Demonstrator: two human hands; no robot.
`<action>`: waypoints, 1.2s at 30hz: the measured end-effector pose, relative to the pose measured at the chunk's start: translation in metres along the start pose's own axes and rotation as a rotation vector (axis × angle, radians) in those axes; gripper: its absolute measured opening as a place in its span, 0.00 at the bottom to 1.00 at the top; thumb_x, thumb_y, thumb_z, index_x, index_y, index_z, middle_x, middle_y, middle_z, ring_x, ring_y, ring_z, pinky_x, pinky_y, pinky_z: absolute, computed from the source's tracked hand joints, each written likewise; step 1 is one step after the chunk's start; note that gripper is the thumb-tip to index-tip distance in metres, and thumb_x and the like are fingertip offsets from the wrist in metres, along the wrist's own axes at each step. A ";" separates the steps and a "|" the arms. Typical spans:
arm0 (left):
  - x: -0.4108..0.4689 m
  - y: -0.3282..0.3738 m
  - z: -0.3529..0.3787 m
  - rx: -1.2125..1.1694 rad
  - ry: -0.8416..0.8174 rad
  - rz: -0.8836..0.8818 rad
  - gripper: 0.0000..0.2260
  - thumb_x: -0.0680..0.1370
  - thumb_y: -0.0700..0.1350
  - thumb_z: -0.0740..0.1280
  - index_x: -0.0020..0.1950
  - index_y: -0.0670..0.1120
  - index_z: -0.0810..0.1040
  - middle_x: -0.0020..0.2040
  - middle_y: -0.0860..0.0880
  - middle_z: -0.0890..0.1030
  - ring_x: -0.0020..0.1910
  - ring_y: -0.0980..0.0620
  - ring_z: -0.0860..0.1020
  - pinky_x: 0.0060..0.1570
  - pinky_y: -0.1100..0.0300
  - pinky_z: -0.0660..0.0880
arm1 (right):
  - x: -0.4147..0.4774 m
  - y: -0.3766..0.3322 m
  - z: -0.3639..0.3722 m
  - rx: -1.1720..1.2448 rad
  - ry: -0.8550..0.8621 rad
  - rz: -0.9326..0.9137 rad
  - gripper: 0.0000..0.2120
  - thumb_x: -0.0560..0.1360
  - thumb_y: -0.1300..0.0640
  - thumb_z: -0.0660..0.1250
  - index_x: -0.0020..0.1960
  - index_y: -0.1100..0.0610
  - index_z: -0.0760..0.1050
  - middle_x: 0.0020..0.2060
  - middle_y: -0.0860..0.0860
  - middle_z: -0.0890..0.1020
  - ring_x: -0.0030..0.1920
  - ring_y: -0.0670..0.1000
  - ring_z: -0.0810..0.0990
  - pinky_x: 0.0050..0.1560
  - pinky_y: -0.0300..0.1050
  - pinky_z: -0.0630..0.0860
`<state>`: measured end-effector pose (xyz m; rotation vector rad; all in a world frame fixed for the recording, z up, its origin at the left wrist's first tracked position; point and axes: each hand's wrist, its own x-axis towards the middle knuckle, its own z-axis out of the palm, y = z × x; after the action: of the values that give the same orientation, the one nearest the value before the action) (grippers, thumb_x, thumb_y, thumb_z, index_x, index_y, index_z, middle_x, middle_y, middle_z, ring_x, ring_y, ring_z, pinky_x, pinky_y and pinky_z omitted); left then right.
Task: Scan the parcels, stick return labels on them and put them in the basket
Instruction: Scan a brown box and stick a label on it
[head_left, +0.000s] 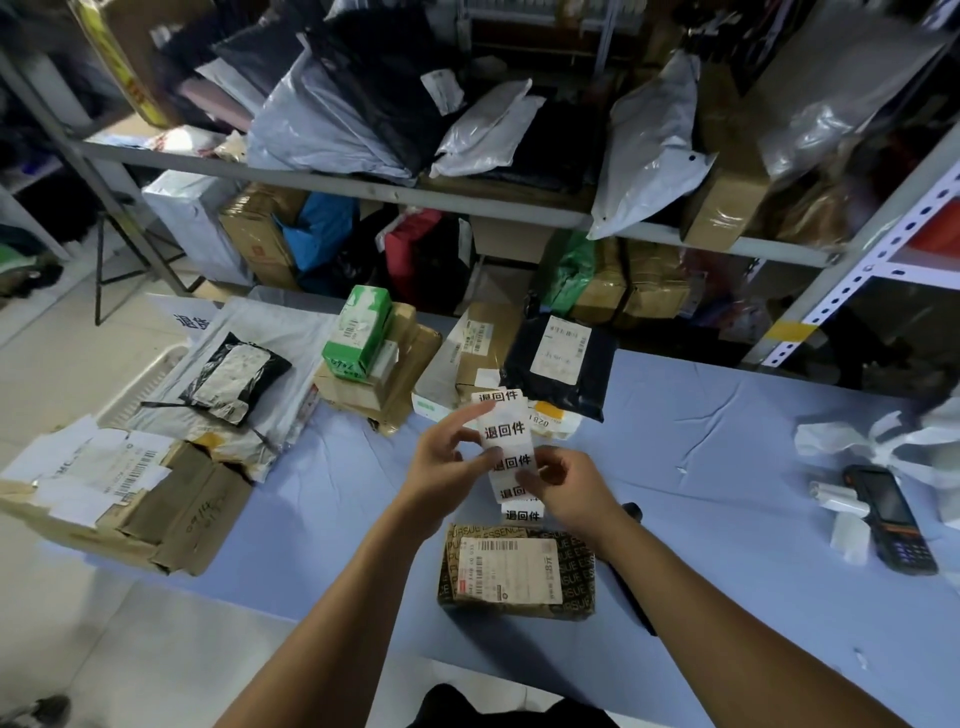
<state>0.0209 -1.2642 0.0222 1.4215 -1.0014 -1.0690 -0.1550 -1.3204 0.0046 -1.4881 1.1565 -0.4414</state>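
Return label strip (505, 431) up in air, just above small taped cardboard parcel (517, 571) lying near front edge. Left hand (441, 467) pinches strip's left edge, right hand (571, 483) pinches lower part. Handheld scanner (891, 519) way off right on blue table (727, 415). Green box (358, 332) and black mailer (561, 358) sit behind.

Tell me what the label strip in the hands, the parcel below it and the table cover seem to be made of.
The label strip looks like thin white paper, perhaps on slick backing: it curves softly and bears black print. The parcel seems brown cardboard wrapped in glossy printed tape, with a paper shipping label. The table cover looks like matte light blue cloth: it shows creases.
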 end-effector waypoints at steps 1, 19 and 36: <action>0.001 0.002 -0.001 -0.003 0.007 -0.005 0.22 0.75 0.34 0.71 0.66 0.51 0.77 0.57 0.52 0.82 0.50 0.56 0.78 0.43 0.63 0.76 | -0.001 0.001 0.000 -0.028 -0.011 0.005 0.07 0.78 0.56 0.70 0.56 0.52 0.81 0.46 0.46 0.86 0.46 0.45 0.85 0.54 0.53 0.82; -0.003 0.010 0.003 0.386 -0.096 0.238 0.20 0.74 0.41 0.75 0.64 0.55 0.78 0.62 0.53 0.74 0.37 0.60 0.74 0.37 0.70 0.71 | -0.013 -0.017 0.000 0.152 0.065 -0.107 0.06 0.77 0.52 0.71 0.52 0.52 0.83 0.45 0.47 0.87 0.49 0.46 0.85 0.53 0.46 0.80; 0.003 0.016 0.002 0.975 -0.094 0.522 0.13 0.79 0.53 0.63 0.58 0.52 0.83 0.52 0.57 0.82 0.56 0.53 0.72 0.49 0.56 0.62 | -0.018 -0.025 -0.006 0.336 -0.086 -0.018 0.10 0.77 0.49 0.69 0.55 0.50 0.84 0.50 0.47 0.87 0.52 0.43 0.83 0.46 0.31 0.77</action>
<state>0.0196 -1.2689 0.0374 1.6864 -1.9827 -0.2248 -0.1575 -1.3114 0.0342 -1.2139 0.9487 -0.5500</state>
